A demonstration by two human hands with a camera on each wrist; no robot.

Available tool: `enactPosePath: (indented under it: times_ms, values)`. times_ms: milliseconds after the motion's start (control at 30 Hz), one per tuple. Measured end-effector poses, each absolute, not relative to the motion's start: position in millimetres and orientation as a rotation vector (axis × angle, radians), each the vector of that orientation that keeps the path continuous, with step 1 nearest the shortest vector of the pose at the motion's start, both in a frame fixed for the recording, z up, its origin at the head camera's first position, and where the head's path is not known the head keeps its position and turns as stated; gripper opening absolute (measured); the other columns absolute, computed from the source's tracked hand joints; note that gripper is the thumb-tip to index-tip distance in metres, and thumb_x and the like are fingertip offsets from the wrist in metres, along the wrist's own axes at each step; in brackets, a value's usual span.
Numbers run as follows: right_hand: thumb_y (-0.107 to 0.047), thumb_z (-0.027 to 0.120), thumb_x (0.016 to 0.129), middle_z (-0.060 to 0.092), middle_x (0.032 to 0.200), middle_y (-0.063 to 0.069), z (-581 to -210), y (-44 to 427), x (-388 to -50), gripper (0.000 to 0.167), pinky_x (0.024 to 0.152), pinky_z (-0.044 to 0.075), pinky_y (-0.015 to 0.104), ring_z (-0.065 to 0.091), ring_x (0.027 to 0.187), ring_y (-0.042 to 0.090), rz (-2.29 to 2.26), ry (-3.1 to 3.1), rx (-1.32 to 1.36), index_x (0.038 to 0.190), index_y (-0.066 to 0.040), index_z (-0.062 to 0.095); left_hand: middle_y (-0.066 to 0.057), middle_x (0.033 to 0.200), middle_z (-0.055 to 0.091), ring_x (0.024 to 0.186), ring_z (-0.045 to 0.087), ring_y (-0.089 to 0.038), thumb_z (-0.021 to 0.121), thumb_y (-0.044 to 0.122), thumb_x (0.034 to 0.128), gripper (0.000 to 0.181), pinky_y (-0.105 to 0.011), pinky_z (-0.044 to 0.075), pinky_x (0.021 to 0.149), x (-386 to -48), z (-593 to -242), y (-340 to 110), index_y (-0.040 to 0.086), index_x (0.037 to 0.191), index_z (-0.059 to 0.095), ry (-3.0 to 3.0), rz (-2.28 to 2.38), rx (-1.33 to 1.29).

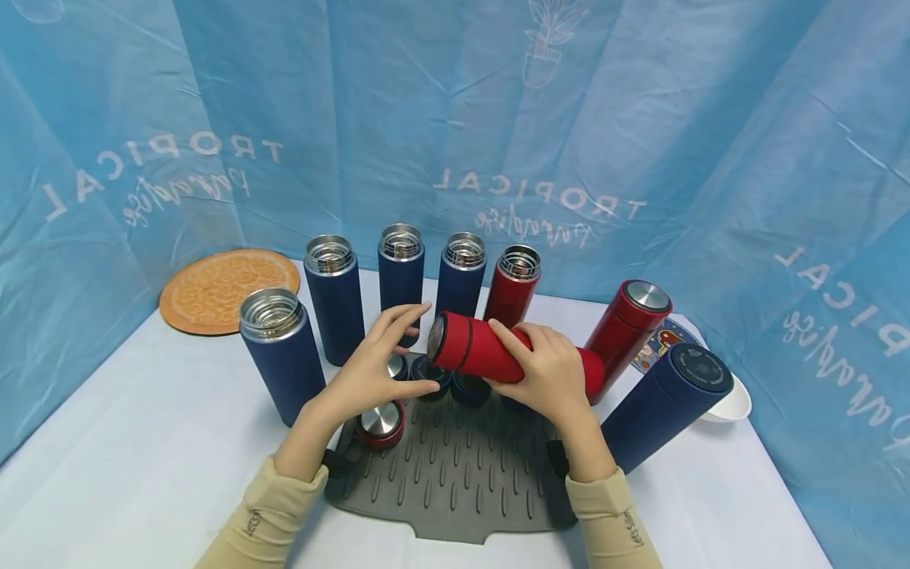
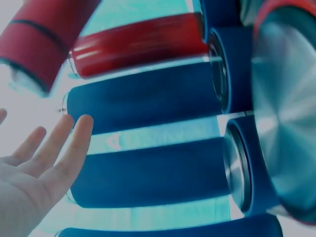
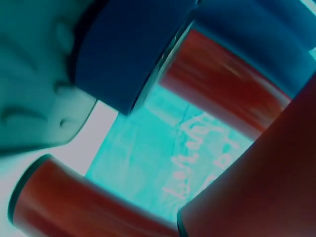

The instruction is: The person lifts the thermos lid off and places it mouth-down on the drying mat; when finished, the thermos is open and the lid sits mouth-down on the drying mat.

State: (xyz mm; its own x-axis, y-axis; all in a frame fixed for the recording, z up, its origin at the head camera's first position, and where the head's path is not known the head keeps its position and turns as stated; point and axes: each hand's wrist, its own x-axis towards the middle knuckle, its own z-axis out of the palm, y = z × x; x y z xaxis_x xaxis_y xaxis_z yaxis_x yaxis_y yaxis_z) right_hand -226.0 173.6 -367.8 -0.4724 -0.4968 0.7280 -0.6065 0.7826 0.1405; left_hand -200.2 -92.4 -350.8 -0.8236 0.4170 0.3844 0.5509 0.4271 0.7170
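My right hand (image 1: 547,367) grips a red thermos bottle (image 1: 490,348) round its body and holds it almost level above the mat, its silver-capped end pointing left. Facing that end, my left hand (image 1: 380,367) has its fingers and thumb spread and holds nothing. In the left wrist view the left hand (image 2: 39,182) is apart from the red thermos bottle (image 2: 47,34). A red lid with a silver top (image 1: 380,423) and several navy lids (image 1: 431,378) lie below. In the right wrist view the red thermos bottle (image 3: 266,197) fills the lower right; the hand is not visible there.
Lidless navy bottles (image 1: 334,308) and a lidless red bottle (image 1: 510,288) stand behind the grey ridged mat (image 1: 462,482). On the right are a capped red bottle (image 1: 629,332) and a navy bottle (image 1: 654,411), with a white bowl (image 1: 732,403) behind. A round orange board (image 1: 220,288) lies back left.
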Motion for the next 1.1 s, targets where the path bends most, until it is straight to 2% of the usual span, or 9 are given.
enactPosePath:
  times_ms: [167, 367, 500, 833, 1100]
  values:
    - [-0.044, 0.081, 0.057, 0.062, 0.098, 0.012, -367, 174, -224, 0.081, 0.075, 0.052, 0.044, 0.061, 0.082, 0.028, 0.034, -2.210, 0.919, 0.130, -0.025, 0.051, -0.008, 0.144, 0.028, 0.125, 0.038, -0.024, 0.081, 0.017, 0.0696, 0.083, -0.042, 0.048, 0.088, -201, -352, -88, 0.019, 0.141, 0.038, -2.477, -1.397, -0.942]
    - [-0.045, 0.083, 0.054, 0.062, 0.101, 0.012, -370, 169, -221, 0.085, 0.076, 0.052, 0.044, 0.061, 0.084, 0.028, 0.009, -2.240, 0.945, 0.131, -0.027, 0.050, -0.008, 0.128, 0.046, 0.109, 0.053, -0.026, 0.081, 0.010, 0.0693, 0.067, -0.039, 0.052, 0.082, -203, -355, -88, 0.014, 0.130, 0.051, -2.503, -1.516, -0.930]
    - [-0.044, 0.085, 0.052, 0.062, 0.101, 0.012, -372, 165, -219, 0.088, 0.076, 0.052, 0.043, 0.061, 0.084, 0.027, 0.005, -2.261, 0.953, 0.131, -0.027, 0.050, -0.008, 0.116, 0.053, 0.099, 0.055, -0.025, 0.082, 0.013, 0.0666, 0.064, -0.038, 0.054, 0.077, -204, -360, -91, 0.015, 0.124, 0.056, -2.508, -1.561, -0.858]
    - [-0.044, 0.086, 0.050, 0.062, 0.102, 0.011, -374, 162, -218, 0.090, 0.077, 0.052, 0.043, 0.061, 0.085, 0.027, -0.003, -2.246, 0.957, 0.131, -0.028, 0.050, -0.010, 0.116, 0.054, 0.092, 0.053, -0.027, 0.083, 0.013, 0.0651, 0.060, -0.028, 0.055, 0.068, -206, -367, -91, 0.014, 0.120, 0.059, -2.470, -1.723, -0.743]
    - [-0.041, 0.086, 0.052, 0.062, 0.102, 0.012, -375, 162, -219, 0.087, 0.078, 0.051, 0.044, 0.061, 0.087, 0.028, -0.017, -2.220, 0.940, 0.130, -0.028, 0.050, -0.011, 0.105, 0.060, 0.081, 0.060, -0.025, 0.080, 0.018, 0.0699, 0.054, -0.032, 0.053, 0.064, -207, -363, -88, 0.015, 0.119, 0.058, -2.542, -1.807, -0.582]
